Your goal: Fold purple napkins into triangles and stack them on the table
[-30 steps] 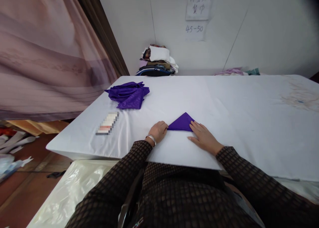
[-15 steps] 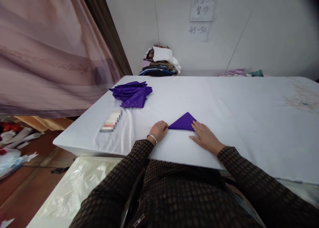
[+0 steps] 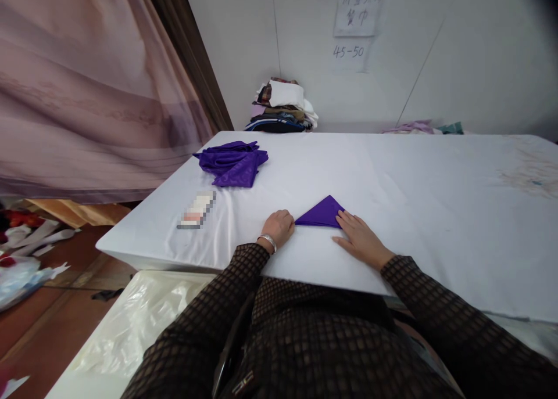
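A purple cloth napkin (image 3: pixel 322 212), folded into a triangle, lies on the white-covered table in front of me, its peak pointing away. My left hand (image 3: pixel 278 227), with a silver bangle at the wrist, is closed at the napkin's left corner, fingers curled and pressed together there. At the right corner my right hand (image 3: pixel 360 239) lies flat and open, its fingertips resting on the cloth and the thumb spread on the tabletop. Farther back on the left sits a loose heap of purple napkins (image 3: pixel 233 164).
A blurred-out flat phone-like object (image 3: pixel 197 210) lies left of my hands on the white table (image 3: pixel 436 213). Folded clothes (image 3: pixel 283 105) are stacked behind the far edge. A pink curtain (image 3: pixel 87 97) hangs at left. Below, a plastic-covered surface (image 3: pixel 143 317) stands near my left arm.
The camera view has shifted very slightly. My left fingers look a little more curled at the corner; the right hand and the folded napkin stay in place.
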Motion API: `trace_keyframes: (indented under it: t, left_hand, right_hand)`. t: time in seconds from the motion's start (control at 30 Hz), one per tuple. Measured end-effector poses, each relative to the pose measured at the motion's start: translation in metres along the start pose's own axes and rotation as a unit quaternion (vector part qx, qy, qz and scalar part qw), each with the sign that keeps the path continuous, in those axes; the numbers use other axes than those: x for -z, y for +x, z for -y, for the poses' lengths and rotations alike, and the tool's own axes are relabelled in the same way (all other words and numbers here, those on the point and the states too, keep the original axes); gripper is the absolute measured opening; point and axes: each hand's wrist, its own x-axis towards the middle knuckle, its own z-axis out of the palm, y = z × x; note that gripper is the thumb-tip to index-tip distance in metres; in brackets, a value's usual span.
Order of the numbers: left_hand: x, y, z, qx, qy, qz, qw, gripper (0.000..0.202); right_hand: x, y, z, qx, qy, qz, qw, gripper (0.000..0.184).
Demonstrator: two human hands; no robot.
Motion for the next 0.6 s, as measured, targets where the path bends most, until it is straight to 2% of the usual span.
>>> trace_keyframes:
  t: [0.13,0.23,0.37,0.43,0.47,0.53,0.6]
  left_hand:
    - [0.003,-0.001,0.005,0.000,-0.040,0.008,0.999,0.014]
    - [0.003,-0.004,0.016,0.000,-0.106,0.002,0.994,0.014]
    - [-0.001,-0.005,0.028,0.052,-0.182,-0.066,0.980,0.023]
    - [-0.003,-0.003,0.024,0.049,-0.184,-0.100,0.977,0.031]
    - [-0.004,-0.002,0.019,0.033,-0.178,-0.101,0.978,0.033]
    - [-0.006,-0.001,0.007,-0.013,-0.153,-0.062,0.986,0.041]
    - [-0.008,-0.003,-0.005,-0.052,-0.116,0.008,0.992,0.056]
  right_hand:
    - [0.000,0.000,0.000,0.000,0.004,-0.002,1.000,0.067]
    - [0.000,0.000,0.000,0.000,0.004,-0.002,1.000,0.067]
    - [-0.001,0.001,0.000,0.002,-0.004,-0.001,1.000,0.068]
    - [-0.002,0.001,0.000,0.003,-0.003,-0.006,1.000,0.068]
    - [-0.002,0.001,-0.001,0.004,-0.001,-0.009,1.000,0.068]
    - [-0.004,0.001,-0.002,0.004,0.001,-0.014,1.000,0.068]
    - [-0.005,0.001,-0.002,0.005,-0.001,-0.015,1.000,0.068]
